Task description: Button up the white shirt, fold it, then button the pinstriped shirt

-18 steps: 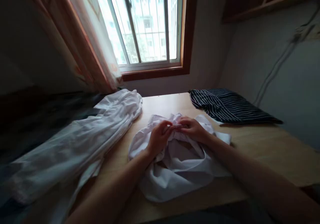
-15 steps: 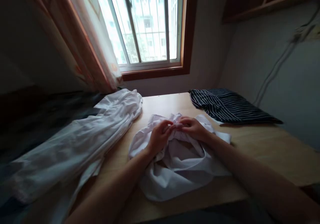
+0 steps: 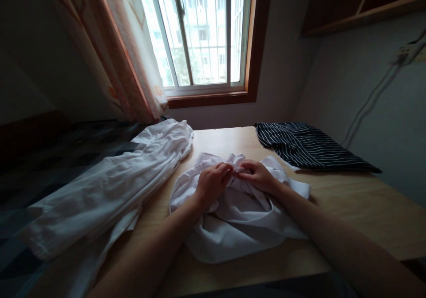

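Note:
A crumpled white garment point(image 3: 229, 238), probably a shirt, lies bunched on the wooden table point(image 3: 349, 209) in front of me. My left hand point(image 3: 214, 180) pinches the gathered cloth near its far side, fingers closed. Right beside it, my right hand point(image 3: 258, 175) grips the same bunched part between thumb and fingers. The fingertips of both hands almost meet, and the exact bit of cloth between them is partly hidden by my fingers. Loose folds spread out below and to both sides of my hands.
Another white garment point(image 3: 109, 191) is draped along the left, over the table edge and a dark checked surface. A black-and-white striped garment point(image 3: 309, 147) lies at the far right. Behind stand a window point(image 3: 203, 45), a flowered curtain point(image 3: 123, 54) and a wall shelf point(image 3: 369, 18).
The view has shifted slightly, so the surroundings sit a little lower and further right. My fingers have moved slightly on the gathered cloth; both hands still hold it.

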`<act>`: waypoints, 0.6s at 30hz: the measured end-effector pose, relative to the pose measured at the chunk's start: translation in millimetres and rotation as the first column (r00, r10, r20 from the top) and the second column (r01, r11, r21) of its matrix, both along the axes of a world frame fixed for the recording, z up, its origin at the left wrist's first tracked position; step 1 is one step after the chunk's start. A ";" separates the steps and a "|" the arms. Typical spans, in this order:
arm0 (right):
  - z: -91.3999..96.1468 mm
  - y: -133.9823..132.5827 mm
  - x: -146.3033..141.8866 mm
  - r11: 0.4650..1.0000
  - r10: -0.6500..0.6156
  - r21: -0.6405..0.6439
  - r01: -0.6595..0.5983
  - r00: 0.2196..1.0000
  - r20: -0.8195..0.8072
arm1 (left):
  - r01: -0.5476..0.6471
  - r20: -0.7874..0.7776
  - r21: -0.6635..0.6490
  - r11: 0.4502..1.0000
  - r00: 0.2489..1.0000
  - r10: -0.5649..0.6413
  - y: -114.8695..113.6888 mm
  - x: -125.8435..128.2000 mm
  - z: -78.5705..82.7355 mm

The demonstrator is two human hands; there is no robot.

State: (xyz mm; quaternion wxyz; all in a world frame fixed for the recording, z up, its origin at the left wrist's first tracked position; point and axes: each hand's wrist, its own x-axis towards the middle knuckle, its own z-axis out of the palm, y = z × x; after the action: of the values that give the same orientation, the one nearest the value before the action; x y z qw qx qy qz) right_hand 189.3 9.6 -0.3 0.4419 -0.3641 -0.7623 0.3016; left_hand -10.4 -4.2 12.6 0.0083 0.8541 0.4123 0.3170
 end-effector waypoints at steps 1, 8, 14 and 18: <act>1.3 -2.0 -1.0 0.997 -0.023 0.074 0.020 0.999 0.042 | 0.017 -0.018 0.005 1.000 1.000 -0.017 1.4 -1.4 1.4; 13.6 -17.0 -8.5 0.911 -0.251 0.365 0.192 0.960 0.122 | 0.146 0.167 -0.101 0.984 0.978 -0.128 9.3 -12.3 10.7; 14.0 -10.7 -10.0 0.971 -0.225 -0.129 0.203 0.954 -0.199 | 0.196 0.267 -0.122 0.973 0.951 -0.158 8.9 -15.7 11.4; 13.0 -7.1 -5.9 0.963 -0.250 -0.169 0.211 0.933 -0.260 | 0.170 0.291 -0.138 0.976 0.949 -0.124 9.2 -14.1 10.7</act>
State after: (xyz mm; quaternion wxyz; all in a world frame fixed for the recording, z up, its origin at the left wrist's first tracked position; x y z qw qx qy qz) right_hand 183.4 2.4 12.8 0.5510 -0.4345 -0.6217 0.3479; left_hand -24.5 5.0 23.3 0.1594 0.8254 0.3664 0.3989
